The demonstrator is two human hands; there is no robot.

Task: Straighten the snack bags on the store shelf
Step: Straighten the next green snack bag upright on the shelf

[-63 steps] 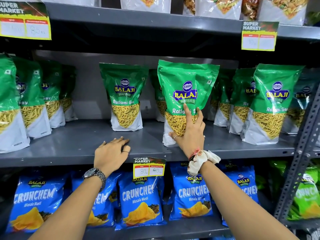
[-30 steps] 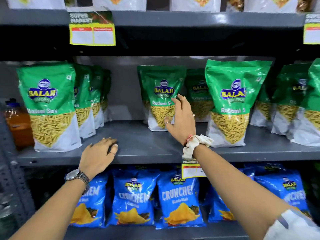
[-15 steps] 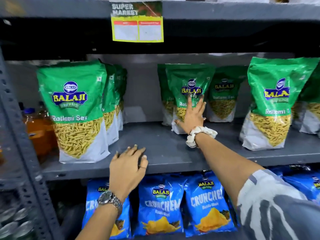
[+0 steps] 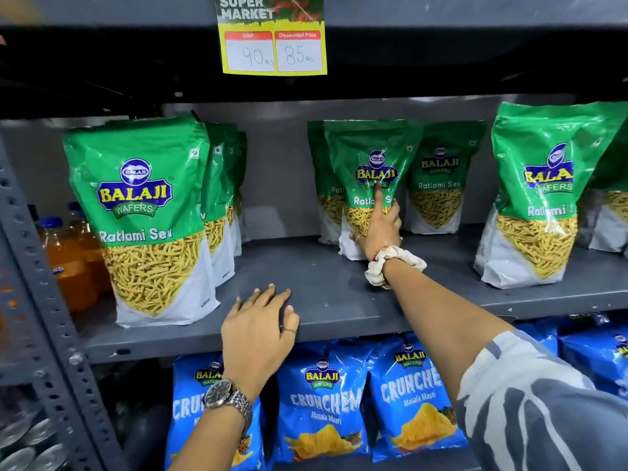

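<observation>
The grey metal shelf (image 4: 326, 300) is carrying green plastic Balaji Ratlami Sev snack bags standing upright in separate groups; the largest-looking one, the front bag of the left row (image 4: 146, 219), is standing near the shelf's front edge with more bags lined up behind it; another green bag (image 4: 540, 195) is standing at the right; below, blue Crunchem crisp packets (image 4: 323, 406) are filling the lower shelf; a yellow Super Market price tag (image 4: 273, 37) is hanging from the shelf above. The right hand (image 4: 380, 229) is reaching deep into the shelf and pressing on the middle green Ratlami Sev bag (image 4: 370, 164), its grip wrapping round the bag's lower front with the index finger pointing up the face; this bag is standing far back, with other bags close behind and beside it. The left hand (image 4: 260, 329) is lying flat on the front edge of the shelf, fingers spread, gripping nothing. A white fabric scrunchie (image 4: 404, 258) is circling the right wrist; a silver metal watch (image 4: 227, 397) is sitting on the left.
</observation>
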